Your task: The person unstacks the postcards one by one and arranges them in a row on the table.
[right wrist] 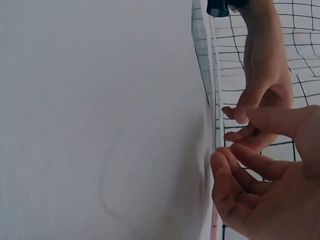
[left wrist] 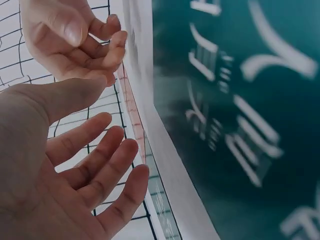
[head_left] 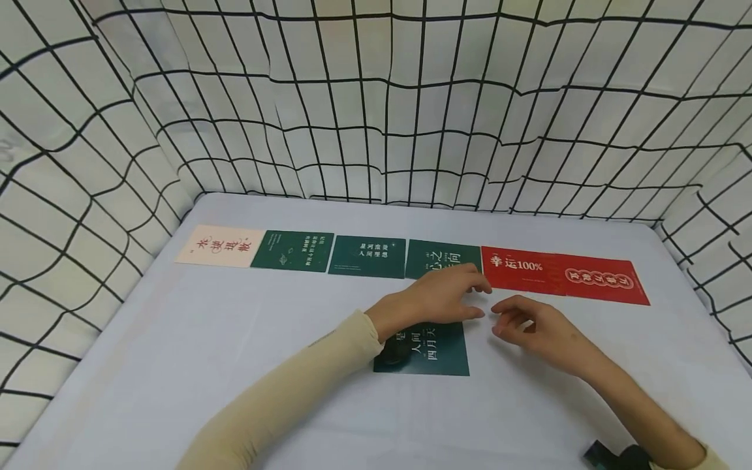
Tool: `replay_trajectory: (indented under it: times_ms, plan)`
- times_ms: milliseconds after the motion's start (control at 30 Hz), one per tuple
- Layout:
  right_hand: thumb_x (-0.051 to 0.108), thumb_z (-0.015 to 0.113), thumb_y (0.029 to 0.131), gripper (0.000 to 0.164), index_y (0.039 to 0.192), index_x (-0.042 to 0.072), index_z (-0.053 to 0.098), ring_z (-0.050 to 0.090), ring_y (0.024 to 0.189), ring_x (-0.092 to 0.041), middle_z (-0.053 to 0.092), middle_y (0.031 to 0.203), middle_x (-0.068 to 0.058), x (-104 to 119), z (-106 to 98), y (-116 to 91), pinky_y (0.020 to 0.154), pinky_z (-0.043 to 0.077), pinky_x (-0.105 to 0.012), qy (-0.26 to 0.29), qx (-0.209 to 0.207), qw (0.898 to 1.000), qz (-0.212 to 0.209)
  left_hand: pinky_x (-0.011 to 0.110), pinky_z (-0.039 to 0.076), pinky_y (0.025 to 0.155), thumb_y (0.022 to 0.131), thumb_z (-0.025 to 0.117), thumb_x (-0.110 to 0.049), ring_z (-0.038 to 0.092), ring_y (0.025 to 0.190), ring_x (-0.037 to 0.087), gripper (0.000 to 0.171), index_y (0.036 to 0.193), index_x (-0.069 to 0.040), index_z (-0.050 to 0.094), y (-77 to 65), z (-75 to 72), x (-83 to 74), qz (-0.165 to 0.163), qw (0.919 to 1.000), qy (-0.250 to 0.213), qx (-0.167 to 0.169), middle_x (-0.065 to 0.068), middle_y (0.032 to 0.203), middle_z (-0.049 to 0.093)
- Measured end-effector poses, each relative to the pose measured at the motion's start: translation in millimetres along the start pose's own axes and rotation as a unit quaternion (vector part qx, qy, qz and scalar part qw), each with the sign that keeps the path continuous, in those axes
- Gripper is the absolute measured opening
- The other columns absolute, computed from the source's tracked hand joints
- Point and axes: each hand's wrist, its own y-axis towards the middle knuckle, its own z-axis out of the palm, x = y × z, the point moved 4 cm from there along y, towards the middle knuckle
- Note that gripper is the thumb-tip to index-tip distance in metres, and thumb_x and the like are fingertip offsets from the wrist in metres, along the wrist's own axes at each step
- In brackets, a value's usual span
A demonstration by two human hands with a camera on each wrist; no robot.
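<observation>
My left hand (head_left: 443, 295) hovers over the table with its fingers spread and nothing in them. Under its wrist lies a dark green card (head_left: 449, 356) with white characters, partly hidden by the forearm; the same card (left wrist: 240, 125) fills the right of the left wrist view. Just to the right, my right hand (head_left: 543, 329) is held with loosely bent fingers, no object visible in it. Behind the hands is a row of cards: a pink one (head_left: 219, 247), several green ones such as the plain-edged card (head_left: 368, 256), and two red ones (head_left: 519, 271) (head_left: 602, 279) side by side.
A white table (head_left: 176, 365) carries the cards. Black wire grid (head_left: 384, 104) with pale sheeting behind it rises at the back and both sides. A small black device (head_left: 617, 454) is strapped at the right wrist.
</observation>
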Motion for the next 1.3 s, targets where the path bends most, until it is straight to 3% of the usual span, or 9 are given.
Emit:
replay_trajectory:
  times_ms: [367, 600, 767, 1067, 1300]
  plan:
    - [0.041, 0.093, 0.074, 0.074, 0.137, 0.017, 0.063, 0.058, 0.112, -0.018, 0.061, 0.121, -0.001, 20.2, 29.3, 4.2, 0.081, 0.057, -0.022, -0.047, 0.044, 0.997, -0.046, 0.022, 0.056, 0.091, 0.095, 0.076, -0.032, 0.063, 0.11, 0.01, 0.044, 0.137, -0.02, 0.068, -25.0, 0.3, 15.6, -0.008, 0.9999, -0.011, 0.001, -0.003, 0.125, 0.066]
    - [0.056, 0.095, 0.065, 0.09, 0.141, 0.021, 0.061, 0.055, 0.116, -0.016, 0.057, 0.123, 0.002, 26.6, 40.7, 4.9, 0.09, 0.062, -0.033, -0.096, 0.044, 0.993, -0.059, 0.023, 0.057, 0.093, 0.096, 0.076, -0.032, 0.063, 0.11, 0.011, 0.044, 0.136, -0.018, 0.067, -31.8, 1.7, 17.7, -0.006, 0.9998, -0.017, 0.007, -0.002, 0.122, 0.067]
    - [0.058, 0.096, 0.06, 0.098, 0.144, 0.022, 0.061, 0.055, 0.118, -0.018, 0.056, 0.126, 0.001, 30.2, 45.0, 6.8, 0.089, 0.064, -0.039, -0.128, 0.044, 0.989, -0.053, 0.025, 0.057, 0.096, 0.095, 0.077, -0.032, 0.065, 0.112, 0.011, 0.048, 0.138, -0.016, 0.065, -37.2, 1.9, 23.2, -0.018, 0.9997, -0.012, 0.009, -0.002, 0.122, 0.068]
    - [0.049, 0.098, 0.064, 0.084, 0.136, 0.021, 0.066, 0.054, 0.118, -0.016, 0.056, 0.123, 0.003, 33.2, 50.6, 8.4, 0.09, 0.063, -0.037, -0.145, 0.031, 0.986, -0.078, 0.027, 0.056, 0.099, 0.094, 0.078, -0.032, 0.065, 0.113, 0.012, 0.047, 0.136, -0.016, 0.066, -48.1, 5.0, 32.9, -0.024, 0.9992, -0.03, 0.007, 0.0, 0.123, 0.066]
    - [0.048, 0.099, 0.063, 0.083, 0.134, 0.021, 0.066, 0.055, 0.118, -0.016, 0.057, 0.123, 0.002, 31.9, 48.3, 7.8, 0.091, 0.063, -0.039, -0.152, 0.02, 0.985, -0.075, 0.026, 0.056, 0.099, 0.094, 0.078, -0.033, 0.065, 0.114, 0.012, 0.048, 0.138, -0.015, 0.066, -45.3, 4.9, 30.3, -0.01, 0.9995, -0.029, 0.011, 0.001, 0.125, 0.066]
